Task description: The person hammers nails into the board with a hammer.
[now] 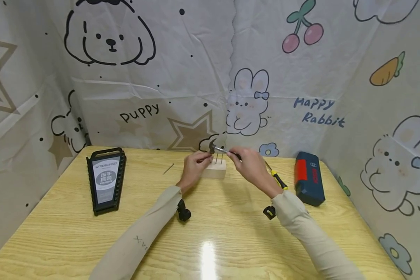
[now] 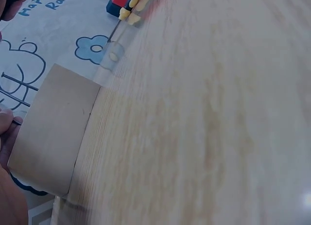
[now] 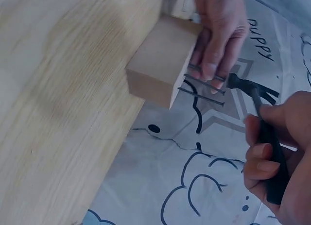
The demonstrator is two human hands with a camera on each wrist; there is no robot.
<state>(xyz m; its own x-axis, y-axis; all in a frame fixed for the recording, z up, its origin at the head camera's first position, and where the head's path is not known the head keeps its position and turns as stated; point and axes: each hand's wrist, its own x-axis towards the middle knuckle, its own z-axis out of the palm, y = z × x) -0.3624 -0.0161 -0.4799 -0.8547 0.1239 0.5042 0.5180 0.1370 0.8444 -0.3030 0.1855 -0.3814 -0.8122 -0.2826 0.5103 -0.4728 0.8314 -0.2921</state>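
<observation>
A pale wooden block (image 1: 214,172) sits on the table with two nails (image 3: 201,96) standing upright in its top. My left hand (image 1: 195,168) is at the block's left end, and its thumb and fingertips pinch a third nail (image 3: 208,72) on the block's top. My right hand (image 1: 249,164) grips the black handle of a claw hammer (image 3: 273,157), fingers wrapped round it. The hammer's head (image 1: 212,146) hangs just over the pinched nail; whether they touch I cannot tell. In the left wrist view the block (image 2: 56,130) hides part of the left fingers.
One loose nail (image 1: 168,168) lies left of the left hand. A black wrench rack (image 1: 106,181) stands farther left. Beyond the right forearm lie a yellow-black screwdriver (image 1: 278,179) and a dark blue case with a red panel (image 1: 309,179). A printed curtain (image 1: 196,77) borders the table's back.
</observation>
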